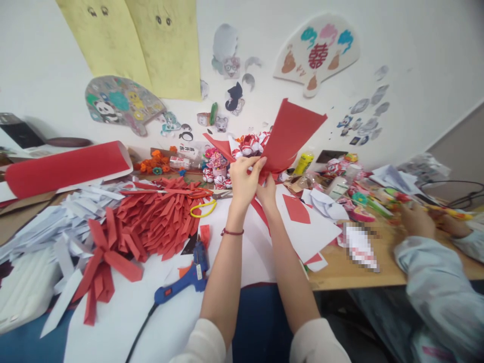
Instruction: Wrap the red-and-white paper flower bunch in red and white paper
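Observation:
Both hands meet above the middle of the desk, gripping one piece of red paper. My left hand (244, 176) pinches it between thumb and fingers. Just below and to the right, my right hand (267, 192) has its fingers closed on the lower part. The red paper (293, 133) stands up in a wide folded panel leaning right, and a narrower flap points up to the left. Red-and-white folded paper pieces (251, 144) show behind my left hand; whether they touch the paper I cannot tell. White sheets (257, 252) lie under my forearms.
To the left are piles of folded red strips (155, 217) and white strips (83, 206), a blue glue gun (189, 277), yellow-handled scissors (203, 207) and a red paper roll (68, 169). At right, another person's hands (418, 219) work among small items.

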Demonstrator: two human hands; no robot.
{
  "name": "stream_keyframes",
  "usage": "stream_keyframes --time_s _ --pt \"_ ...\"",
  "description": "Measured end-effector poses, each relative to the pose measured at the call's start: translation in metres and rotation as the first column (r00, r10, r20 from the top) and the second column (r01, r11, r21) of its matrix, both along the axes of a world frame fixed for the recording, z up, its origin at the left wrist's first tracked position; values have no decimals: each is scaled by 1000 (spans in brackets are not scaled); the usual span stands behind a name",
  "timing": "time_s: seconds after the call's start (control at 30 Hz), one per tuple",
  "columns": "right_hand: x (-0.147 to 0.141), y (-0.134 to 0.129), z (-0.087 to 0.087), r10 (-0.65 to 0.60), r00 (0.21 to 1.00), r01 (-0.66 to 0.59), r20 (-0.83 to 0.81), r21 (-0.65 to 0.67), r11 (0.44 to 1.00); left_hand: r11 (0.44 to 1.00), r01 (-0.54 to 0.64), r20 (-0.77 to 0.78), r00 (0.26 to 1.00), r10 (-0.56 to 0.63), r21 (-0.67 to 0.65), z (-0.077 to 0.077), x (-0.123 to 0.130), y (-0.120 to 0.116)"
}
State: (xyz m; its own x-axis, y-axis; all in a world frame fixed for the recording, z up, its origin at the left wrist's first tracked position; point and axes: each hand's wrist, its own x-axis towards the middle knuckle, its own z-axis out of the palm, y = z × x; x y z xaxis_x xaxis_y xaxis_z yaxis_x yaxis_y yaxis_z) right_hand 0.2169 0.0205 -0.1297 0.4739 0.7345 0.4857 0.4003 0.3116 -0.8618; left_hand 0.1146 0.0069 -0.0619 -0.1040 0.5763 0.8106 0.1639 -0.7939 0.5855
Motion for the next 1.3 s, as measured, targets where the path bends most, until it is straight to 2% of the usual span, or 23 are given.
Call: stream_keyframes --time_s 0.17,0.27,0.37,0.47,0.63,0.87,1.07,1.23,1.3 --pt "-1 -3 0 10 1000 -10 -3 10 1000 984 -178 -132 975 180 28 -4 -7 2" --pt "-1 -2 0 -4 1000 4 9 13 1000 969 -245 -202 949 242 12 -11 -9 6" --pt "0 -1 -2 -17 1000 17 18 9 1000 956 -292 -206 938 279 -30 -16 -9 9" --pt "0 -1 -2 -16 1000 16 21 1 1000 967 -252 -175 954 243 -31 -16 -9 9" --pt "-2 -2 -1 -3 1000 3 23 -1 1000 994 -103 -109 989 100 -19 -12 -9 6" --pt "-2 0 -3 6 998 -5 59 -12 1000 1000 0 -65 998 -1 -9 -9 -7 7" --pt "-5 -1 -3 4 993 -2 117 -16 1000 999 49 -71 996 -50 -8 -10 -5 8" --pt "-7 -2 -4 21 992 -18 124 -27 999 999 -1 -96 995 -4 -50 -12 -6 8" --pt "-8 -2 -4 33 992 -27 119 -49 998 999 14 -78 997 -18 -51 -14 -7 10"
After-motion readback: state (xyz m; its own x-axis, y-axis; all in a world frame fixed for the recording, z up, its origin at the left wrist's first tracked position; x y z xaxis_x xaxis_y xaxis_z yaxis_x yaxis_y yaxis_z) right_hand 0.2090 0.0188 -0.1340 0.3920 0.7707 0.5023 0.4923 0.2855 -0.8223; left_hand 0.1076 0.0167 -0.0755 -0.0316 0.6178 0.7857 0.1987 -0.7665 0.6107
